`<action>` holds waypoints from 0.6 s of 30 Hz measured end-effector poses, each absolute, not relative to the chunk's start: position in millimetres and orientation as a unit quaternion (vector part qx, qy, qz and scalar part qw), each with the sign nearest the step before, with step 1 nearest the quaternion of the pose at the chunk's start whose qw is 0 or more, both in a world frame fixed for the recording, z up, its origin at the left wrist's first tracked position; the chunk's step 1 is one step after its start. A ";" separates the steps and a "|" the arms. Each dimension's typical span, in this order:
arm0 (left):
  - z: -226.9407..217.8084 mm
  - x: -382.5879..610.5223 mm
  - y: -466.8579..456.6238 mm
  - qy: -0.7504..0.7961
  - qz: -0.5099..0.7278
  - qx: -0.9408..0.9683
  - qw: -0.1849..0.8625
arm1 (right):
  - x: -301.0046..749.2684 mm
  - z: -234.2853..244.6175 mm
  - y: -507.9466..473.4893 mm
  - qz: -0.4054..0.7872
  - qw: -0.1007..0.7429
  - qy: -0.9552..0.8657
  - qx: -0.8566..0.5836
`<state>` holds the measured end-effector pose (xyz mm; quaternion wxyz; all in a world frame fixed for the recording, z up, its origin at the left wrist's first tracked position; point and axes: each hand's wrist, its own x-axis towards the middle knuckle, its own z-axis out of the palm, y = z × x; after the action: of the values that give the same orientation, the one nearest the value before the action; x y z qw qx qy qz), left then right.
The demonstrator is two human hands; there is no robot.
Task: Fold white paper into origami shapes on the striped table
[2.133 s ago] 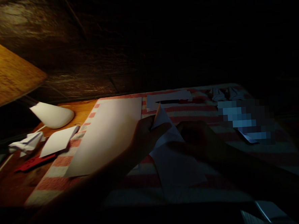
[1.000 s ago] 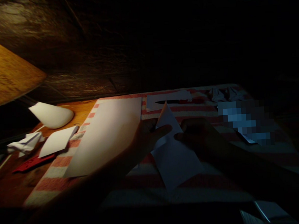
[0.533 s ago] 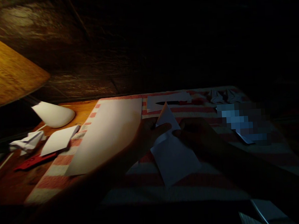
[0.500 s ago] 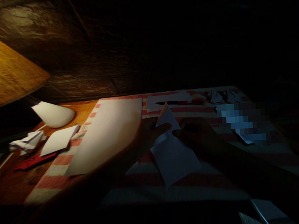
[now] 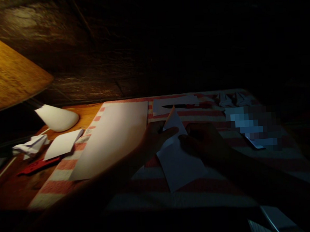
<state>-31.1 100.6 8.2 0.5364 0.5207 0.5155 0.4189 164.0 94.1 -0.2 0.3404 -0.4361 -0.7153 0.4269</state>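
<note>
A folded sheet of white paper [image 5: 180,168] is held up between both hands, its pointed tip toward the wall and its wide end toward me. My left hand [image 5: 159,131] is closed on its left edge, thumb lying on top. On the opposite edge my right hand [image 5: 200,137] pinches the paper between thumb and fingers. Deep shadow hides most of the right fingers. Beneath the paper lies a red and white striped cloth [image 5: 147,200].
A large white sheet [image 5: 114,132] lies left. Behind are a knife [image 5: 175,106] on another paper and folded paper shapes [image 5: 232,99]. A lamp [image 5: 56,116], crumpled paper [image 5: 32,146], a small white sheet [image 5: 63,144] and a red tool [image 5: 39,165] stand or lie far left. A blurred-out screen [image 5: 250,127] glows right.
Both hands keep their hold on the folded paper, with barely any movement in the right fingers. The whole view has shifted very slightly.
</note>
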 end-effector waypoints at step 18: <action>4.5 -36.5 105.3 0.500 0.386 0.475 0.612 | 161.9 -1.0 93.8 0.607 0.432 -0.521 -0.418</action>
<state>-36.5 105.3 4.5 0.6125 0.4755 0.4997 0.3862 161.9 93.8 -1.0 0.4316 -0.4177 -0.5207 0.6068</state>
